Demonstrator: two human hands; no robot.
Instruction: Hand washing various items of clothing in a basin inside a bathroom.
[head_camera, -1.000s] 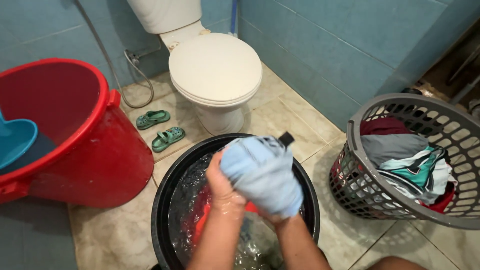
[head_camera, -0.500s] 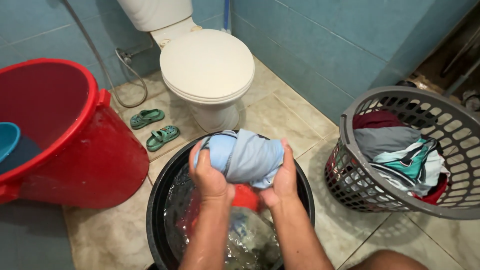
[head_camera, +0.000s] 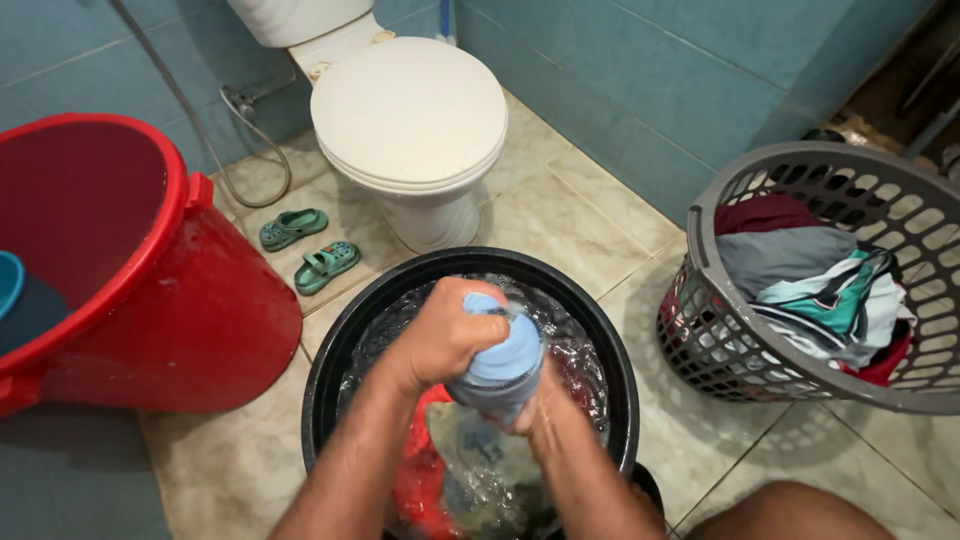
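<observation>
Both my hands grip a wet light blue garment (head_camera: 497, 365), bunched into a tight roll over a black basin (head_camera: 330, 360) of soapy water. My left hand (head_camera: 440, 335) wraps over the top of the roll. My right hand (head_camera: 543, 400) holds it from below, partly hidden by the cloth. A red cloth (head_camera: 415, 480) and other soaked clothes lie in the water under my arms.
A big red bucket (head_camera: 190, 300) with a blue scoop stands at the left. A grey laundry basket (head_camera: 740, 180) full of clothes sits at the right. Behind the basin are a white toilet (head_camera: 410, 110), two small green sandals (head_camera: 310, 245) and blue tiled walls.
The blue garment was held spread between both hands above the basin; now it is twisted into a compact roll and lowered close to the water.
</observation>
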